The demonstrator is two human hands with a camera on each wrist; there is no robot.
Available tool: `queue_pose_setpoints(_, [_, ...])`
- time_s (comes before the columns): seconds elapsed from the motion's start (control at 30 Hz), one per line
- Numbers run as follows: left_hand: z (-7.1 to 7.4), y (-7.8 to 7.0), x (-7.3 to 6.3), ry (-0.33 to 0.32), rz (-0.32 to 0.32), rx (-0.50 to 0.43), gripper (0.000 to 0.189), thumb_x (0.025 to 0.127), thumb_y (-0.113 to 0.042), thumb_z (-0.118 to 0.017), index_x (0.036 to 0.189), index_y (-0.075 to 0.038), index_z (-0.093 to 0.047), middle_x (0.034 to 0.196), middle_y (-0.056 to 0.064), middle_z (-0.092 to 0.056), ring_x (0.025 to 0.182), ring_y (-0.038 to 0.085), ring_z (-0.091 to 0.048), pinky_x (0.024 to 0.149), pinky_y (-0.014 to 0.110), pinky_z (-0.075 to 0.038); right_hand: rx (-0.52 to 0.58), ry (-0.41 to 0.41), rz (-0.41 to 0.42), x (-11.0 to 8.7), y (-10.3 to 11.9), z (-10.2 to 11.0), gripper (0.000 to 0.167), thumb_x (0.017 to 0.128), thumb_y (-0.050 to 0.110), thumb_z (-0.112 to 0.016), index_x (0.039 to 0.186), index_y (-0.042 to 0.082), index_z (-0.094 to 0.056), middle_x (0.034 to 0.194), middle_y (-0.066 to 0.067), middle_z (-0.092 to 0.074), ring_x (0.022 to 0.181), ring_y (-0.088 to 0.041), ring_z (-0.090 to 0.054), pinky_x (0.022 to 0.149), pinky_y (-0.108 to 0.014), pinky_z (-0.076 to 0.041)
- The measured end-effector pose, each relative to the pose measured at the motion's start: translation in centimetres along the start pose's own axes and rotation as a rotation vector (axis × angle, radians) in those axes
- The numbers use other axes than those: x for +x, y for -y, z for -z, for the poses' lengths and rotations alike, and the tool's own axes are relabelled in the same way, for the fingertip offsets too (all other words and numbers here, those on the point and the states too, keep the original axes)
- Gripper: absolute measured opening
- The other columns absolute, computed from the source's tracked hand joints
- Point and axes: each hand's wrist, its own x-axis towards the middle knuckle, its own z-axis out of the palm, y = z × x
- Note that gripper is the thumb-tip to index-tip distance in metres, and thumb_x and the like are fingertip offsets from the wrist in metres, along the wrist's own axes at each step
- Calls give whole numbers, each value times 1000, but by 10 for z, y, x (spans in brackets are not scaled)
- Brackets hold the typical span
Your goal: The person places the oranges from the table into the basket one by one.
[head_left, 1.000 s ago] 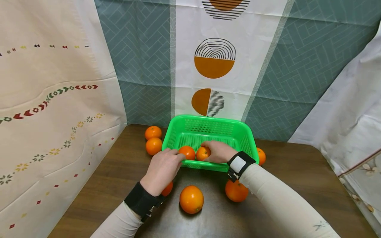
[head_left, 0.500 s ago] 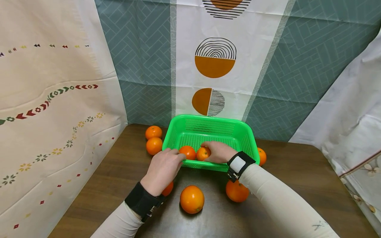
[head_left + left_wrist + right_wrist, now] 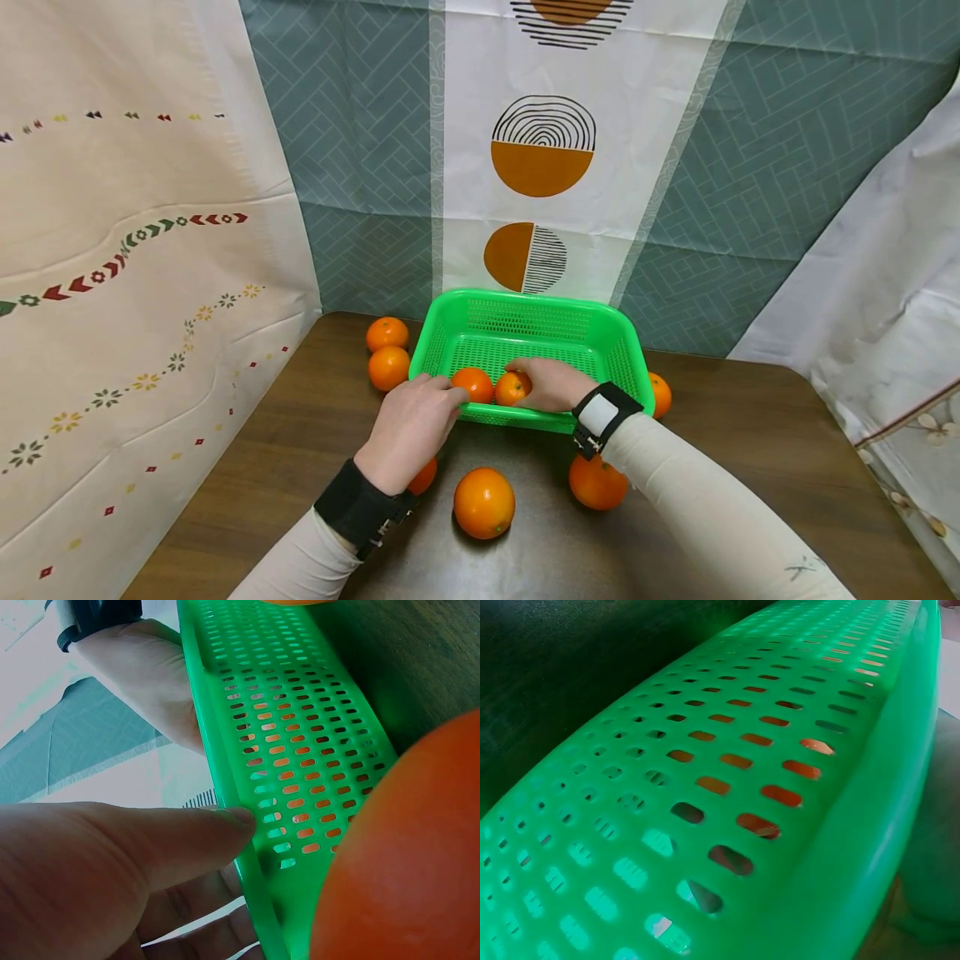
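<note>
A green plastic basket [image 3: 525,308] with perforated walls stands at the back of the table. My left hand [image 3: 412,429] grips its front-left rim: in the left wrist view the thumb [image 3: 202,832] lies on the outer side and the fingers behind it. Just right of those fingertips, a reddish orange [image 3: 474,385] sits in the basket. My right hand [image 3: 553,385] reaches over the front rim and holds a second orange [image 3: 512,388] beside it. The right wrist view shows mostly the perforated basket wall [image 3: 705,765]; that hand's fingers are hidden there.
Two oranges [image 3: 388,368] stand left of the basket, and another orange [image 3: 659,395] is at its right. In front lie an orange [image 3: 484,503], an orange [image 3: 597,483] near the right forearm, and one partly hidden by the left wrist [image 3: 423,477]. Cloth [image 3: 360,167] hangs behind the dark wooden table [image 3: 720,467].
</note>
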Motion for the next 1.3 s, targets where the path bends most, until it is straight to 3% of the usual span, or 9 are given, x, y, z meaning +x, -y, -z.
queue_pose_setpoints(0.43, [-1,0,0,-8,-4,6,19,87,-9,-94,90,-19,-79,80,-3,-66,69,20,-58,58,28,-46,3,0,5,-3,0,1,63,99,24,-85,152,-1,-61,137,-15,-70,114,-29,-65,103,-46,-55])
queue_pose_setpoints(0.73, [-1,0,-1,-43,-17,4,17,88,-7,-92,91,-18,-80,79,-3,-67,68,21,-58,57,28,-46,-1,4,10,-6,1,3,69,101,26,-83,158,1,-55,150,-17,-65,125,-32,-65,108,-49,-53])
queue_pose_setpoints(1.3, [-2,1,-1,-35,-20,-2,16,88,-7,-92,91,-17,-80,78,-3,-66,68,21,-58,58,28,-46,-21,-63,0,-19,2,7,71,100,34,-83,159,4,-56,155,-21,-60,140,-39,-59,114,-54,-51])
